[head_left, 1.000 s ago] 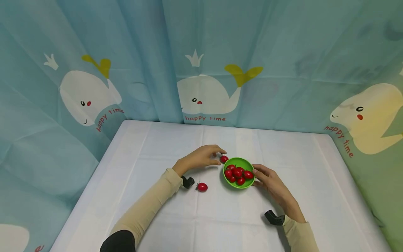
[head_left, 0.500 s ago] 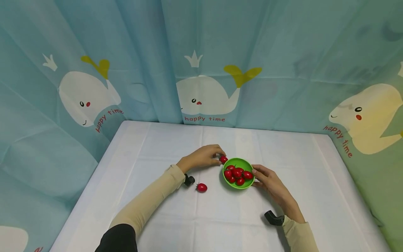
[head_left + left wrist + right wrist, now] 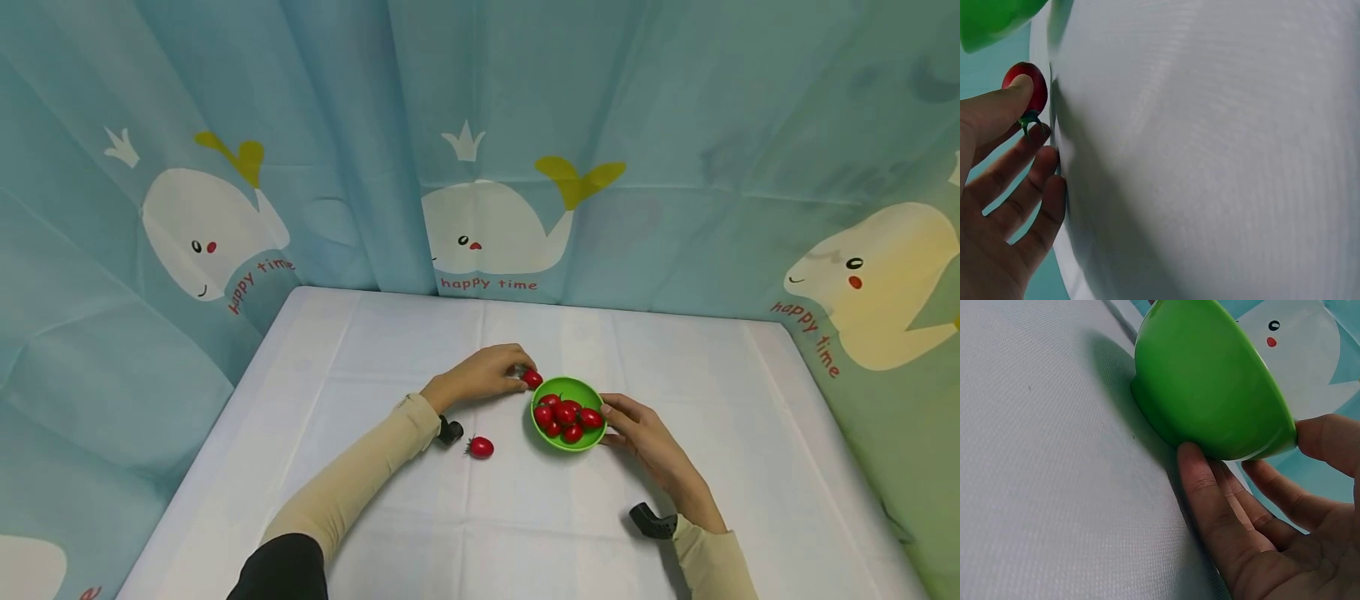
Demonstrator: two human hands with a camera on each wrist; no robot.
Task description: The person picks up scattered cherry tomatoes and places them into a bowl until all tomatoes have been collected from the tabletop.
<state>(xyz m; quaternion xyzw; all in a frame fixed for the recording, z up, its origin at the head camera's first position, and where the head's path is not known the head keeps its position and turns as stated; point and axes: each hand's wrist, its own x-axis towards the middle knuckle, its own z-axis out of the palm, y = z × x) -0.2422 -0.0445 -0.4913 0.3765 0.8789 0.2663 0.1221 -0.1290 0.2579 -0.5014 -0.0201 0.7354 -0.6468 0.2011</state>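
Note:
My left hand (image 3: 480, 373) pinches a red cherry tomato (image 3: 533, 379) between thumb and index finger, just left of a green bowl. In the left wrist view the thumb lies across this tomato (image 3: 1039, 95), its green stem end pointing down, while the other fingers spread below. The green bowl (image 3: 579, 388) stands on the table with several cherry tomatoes (image 3: 565, 412) inside. At its right side, my right hand (image 3: 648, 435) holds the bowl, thumb at the rim and fingers against the lower wall, as the right wrist view shows.
One more cherry tomato (image 3: 482, 447) lies on the white-covered table (image 3: 525, 533), in front of the left wrist. A blue curtain (image 3: 337, 125) with whale prints hangs behind the table and along its sides. Black wrist cameras (image 3: 652, 521) sit on both arms.
The left fingers have closed in on the cherry tomato beside the bowl and now pinch it. My right hand and the bowl have stayed in place.

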